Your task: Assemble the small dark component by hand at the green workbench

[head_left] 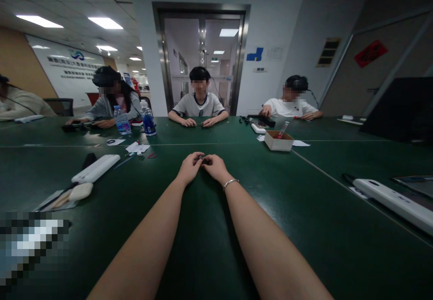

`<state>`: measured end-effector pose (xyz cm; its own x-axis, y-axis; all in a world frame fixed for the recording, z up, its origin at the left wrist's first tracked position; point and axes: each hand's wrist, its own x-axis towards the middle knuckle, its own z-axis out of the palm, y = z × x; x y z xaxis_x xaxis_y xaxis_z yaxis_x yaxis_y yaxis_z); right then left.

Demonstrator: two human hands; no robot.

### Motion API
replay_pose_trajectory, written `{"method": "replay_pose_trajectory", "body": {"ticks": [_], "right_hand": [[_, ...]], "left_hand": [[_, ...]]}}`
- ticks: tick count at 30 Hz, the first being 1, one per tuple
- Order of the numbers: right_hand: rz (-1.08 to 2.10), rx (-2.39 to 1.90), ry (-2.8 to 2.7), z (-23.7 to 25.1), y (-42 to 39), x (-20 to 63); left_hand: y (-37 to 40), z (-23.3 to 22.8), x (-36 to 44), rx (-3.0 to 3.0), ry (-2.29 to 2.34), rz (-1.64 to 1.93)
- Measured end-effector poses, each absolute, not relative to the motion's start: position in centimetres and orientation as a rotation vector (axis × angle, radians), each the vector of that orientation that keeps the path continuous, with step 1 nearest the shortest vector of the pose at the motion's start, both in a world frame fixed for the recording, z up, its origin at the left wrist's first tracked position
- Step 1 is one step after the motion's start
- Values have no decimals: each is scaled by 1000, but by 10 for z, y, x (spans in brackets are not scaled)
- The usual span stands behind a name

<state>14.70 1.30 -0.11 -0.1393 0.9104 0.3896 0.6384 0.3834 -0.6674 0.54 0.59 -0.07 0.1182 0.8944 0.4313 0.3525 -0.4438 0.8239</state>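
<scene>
My left hand [190,167] and my right hand [214,166] meet over the dark green table [287,219], arms stretched forward. Their fingertips pinch together on a small dark object [202,159], too small to identify. A thin bracelet [231,182] circles my right wrist. Both hands rest low, at or just above the tabletop.
A white power strip [96,168] and a pale oval item [80,191] lie at left, another white power strip [394,200] at right. A small cardboard box [278,141] stands ahead right, two water bottles [148,120] ahead left. Three people sit across the table, another at far left.
</scene>
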Motion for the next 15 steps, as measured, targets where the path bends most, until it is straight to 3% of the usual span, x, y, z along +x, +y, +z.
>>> {"method": "replay_pose_trajectory", "body": {"ticks": [4,11,15], "right_hand": [[514,-1339,-1796,1,13,148],[1022,-1124,-1525,7,13,156],[1155,-1043,-1368,9,13,160]], "left_hand": [[6,-6,-1,1858,1246,1297],[9,-6,-4,1730,1269,1283],[11,-9,-5,1702,1252,1287]]}}
